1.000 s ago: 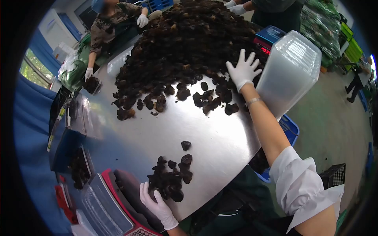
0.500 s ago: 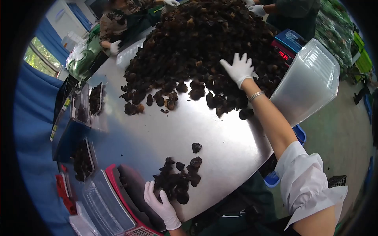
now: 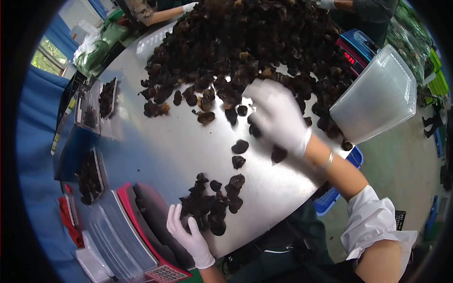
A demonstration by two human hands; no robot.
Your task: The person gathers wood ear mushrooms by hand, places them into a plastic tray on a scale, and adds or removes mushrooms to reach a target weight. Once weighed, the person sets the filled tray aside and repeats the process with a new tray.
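Note:
A large heap of dark, wrinkled pieces covers the far part of the metal table. My right hand, white-gloved and blurred by motion, is over the heap's near edge with its fingers bent; what is under them is hidden. Near the table's front edge lies a small group of dark pieces. Just left of it, my left hand, also gloved, has its fingers apart and holds nothing. Two loose pieces lie between the heap and the small group.
A pink-edged scale and stacked clear trays stand at the left front, with filled trays behind. At the right are a scale with red digits, stacked clear containers and a blue basket. Gloved co-workers' hands reach in at the far side.
My right hand has moved nearer and slightly left, and its spread fingers have bent. Another dark piece now lies behind the small group. The co-worker's hand at the left has left its earlier place.

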